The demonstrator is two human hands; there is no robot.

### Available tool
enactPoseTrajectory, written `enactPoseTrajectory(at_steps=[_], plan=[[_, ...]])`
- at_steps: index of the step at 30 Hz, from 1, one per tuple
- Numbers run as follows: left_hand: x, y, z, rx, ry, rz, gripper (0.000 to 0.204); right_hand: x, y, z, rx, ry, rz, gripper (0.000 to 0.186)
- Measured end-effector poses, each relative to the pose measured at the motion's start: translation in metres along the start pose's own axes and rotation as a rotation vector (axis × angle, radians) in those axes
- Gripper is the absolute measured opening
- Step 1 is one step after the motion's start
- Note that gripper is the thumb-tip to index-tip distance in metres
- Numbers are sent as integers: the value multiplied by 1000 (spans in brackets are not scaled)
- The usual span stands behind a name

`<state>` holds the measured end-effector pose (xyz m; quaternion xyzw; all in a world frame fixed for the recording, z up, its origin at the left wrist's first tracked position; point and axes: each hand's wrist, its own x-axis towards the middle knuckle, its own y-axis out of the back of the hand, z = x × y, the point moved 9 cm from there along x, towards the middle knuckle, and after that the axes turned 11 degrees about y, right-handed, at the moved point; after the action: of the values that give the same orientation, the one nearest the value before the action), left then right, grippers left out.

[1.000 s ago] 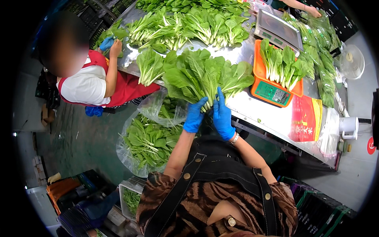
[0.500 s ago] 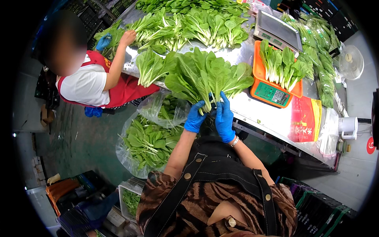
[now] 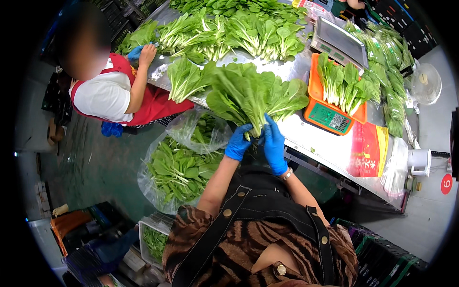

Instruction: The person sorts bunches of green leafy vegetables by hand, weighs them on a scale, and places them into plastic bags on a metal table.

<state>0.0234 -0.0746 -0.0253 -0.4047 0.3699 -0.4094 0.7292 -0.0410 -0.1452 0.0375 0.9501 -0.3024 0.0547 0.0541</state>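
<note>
A bunch of leafy greens (image 3: 243, 95) stands up before me at the table's near edge, stems toward me. My left hand (image 3: 239, 142), in a blue glove, is closed around the stem ends from the left. My right hand (image 3: 274, 146), gloved the same way, presses on the stems from the right, its fingers pointing up along them. The fingertips are partly hidden behind the stems. More greens lie just behind this bunch, and a smaller bunch (image 3: 184, 79) rests at its left on the table edge.
An orange scale (image 3: 330, 119) bearing greens stands right, a grey scale (image 3: 340, 40) behind it. Bagged greens (image 3: 394, 103) and a red-yellow bag (image 3: 366, 153) lie farther right. A plastic bag of greens (image 3: 177, 172) sits below left. A co-worker (image 3: 107, 93) stands left by heaped greens (image 3: 229, 36).
The leaves of the bunch have shifted and drawn together, and my fingers have moved slightly on the stems. The co-worker's two hands have come together over the heaped greens.
</note>
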Motion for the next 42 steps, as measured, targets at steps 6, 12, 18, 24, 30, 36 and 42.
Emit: enactPoseTrajectory(at_steps=[6,12,18,24,30,36,42], plan=[[-2,-2,0,-21,-50,52,55,13,13,-56,-698,359,-69,11],[-3,-16,-3,94,28,41,53,87,20,-110,-407,483,63,19],[-6,-3,-13,50,33,84,51,100,17,-70,7,146,-98,12],[-2,5,-16,-71,38,88,44,93,33,-49,346,7,-16,14],[-3,-30,-11,-18,63,102,41,93,39,-36,510,-106,6,21],[-4,-11,-15,77,40,119,41,100,58,-41,123,-5,-34,19],[-8,-3,-20,53,93,140,39,119,160,-68,307,289,496,15]])
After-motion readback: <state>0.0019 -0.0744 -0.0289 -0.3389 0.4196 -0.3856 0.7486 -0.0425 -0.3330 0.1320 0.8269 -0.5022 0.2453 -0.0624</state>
